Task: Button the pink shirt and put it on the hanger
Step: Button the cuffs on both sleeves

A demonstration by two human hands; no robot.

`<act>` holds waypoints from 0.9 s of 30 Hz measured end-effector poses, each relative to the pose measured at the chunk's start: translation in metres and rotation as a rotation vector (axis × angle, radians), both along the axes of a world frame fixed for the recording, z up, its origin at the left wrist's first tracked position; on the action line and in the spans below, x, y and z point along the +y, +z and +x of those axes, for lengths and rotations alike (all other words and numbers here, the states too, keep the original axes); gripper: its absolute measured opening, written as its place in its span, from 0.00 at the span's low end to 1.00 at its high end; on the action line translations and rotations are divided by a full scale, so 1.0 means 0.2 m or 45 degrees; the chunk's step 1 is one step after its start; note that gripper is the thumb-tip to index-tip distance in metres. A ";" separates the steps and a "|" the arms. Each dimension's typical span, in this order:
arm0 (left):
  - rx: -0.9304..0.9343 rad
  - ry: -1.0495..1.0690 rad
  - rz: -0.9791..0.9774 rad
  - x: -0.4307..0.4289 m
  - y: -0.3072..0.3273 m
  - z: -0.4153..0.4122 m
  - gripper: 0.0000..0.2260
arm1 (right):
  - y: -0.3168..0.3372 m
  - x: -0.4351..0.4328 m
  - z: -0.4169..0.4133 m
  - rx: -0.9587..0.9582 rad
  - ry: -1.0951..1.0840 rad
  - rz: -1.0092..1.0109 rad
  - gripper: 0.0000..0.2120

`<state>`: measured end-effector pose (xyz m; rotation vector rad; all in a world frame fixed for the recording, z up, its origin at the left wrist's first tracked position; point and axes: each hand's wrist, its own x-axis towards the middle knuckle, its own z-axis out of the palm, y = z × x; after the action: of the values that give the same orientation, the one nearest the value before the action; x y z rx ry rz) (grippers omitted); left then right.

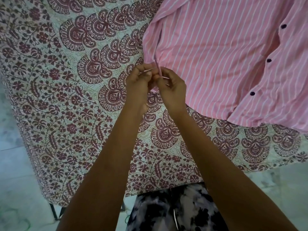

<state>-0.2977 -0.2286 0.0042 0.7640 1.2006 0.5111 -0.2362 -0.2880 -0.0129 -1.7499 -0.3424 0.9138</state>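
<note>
The pink shirt (216, 55) with thin white stripes lies spread over the upper right of the patterned cloth. Three dark buttons (268, 60) run down its front at the right. A narrow end of the shirt, probably a sleeve cuff, reaches toward me at the middle. My left hand (138, 82) and my right hand (171, 85) meet there, and both pinch that pink edge between curled fingers. The fabric between the fingertips is mostly hidden by my hands. No hanger is in view.
A cream cloth printed with maroon paisley and flowers (75, 97) covers the table, whose front edge runs across the lower part of the view. Pale floor (15, 189) shows at the left and right. My patterned trousers (175, 210) appear below the edge.
</note>
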 end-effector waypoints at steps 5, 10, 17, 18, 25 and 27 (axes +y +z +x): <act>0.137 -0.110 0.026 0.02 0.02 0.03 0.11 | -0.04 -0.01 0.02 0.169 0.067 0.044 0.12; 0.193 -0.196 -0.134 0.08 0.02 0.00 0.09 | -0.04 -0.03 0.05 0.390 0.146 0.083 0.12; 0.086 -0.189 -0.448 0.13 0.01 -0.02 0.15 | -0.04 -0.02 0.11 0.456 0.225 0.032 0.04; 0.065 -0.192 -0.436 0.13 0.01 -0.01 0.18 | -0.04 -0.01 0.11 0.410 0.198 0.011 0.04; 0.083 -0.203 -0.236 0.09 0.00 -0.01 0.12 | -0.08 0.01 0.11 0.178 0.187 -0.053 0.06; 0.280 -0.391 0.152 0.07 -0.04 -0.03 0.06 | -0.09 0.00 0.11 0.211 0.063 -0.049 0.07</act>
<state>-0.3032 -0.2153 -0.0032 1.1078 1.2332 0.2502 -0.2146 -0.2878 -0.0312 -1.6936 -0.2625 1.1000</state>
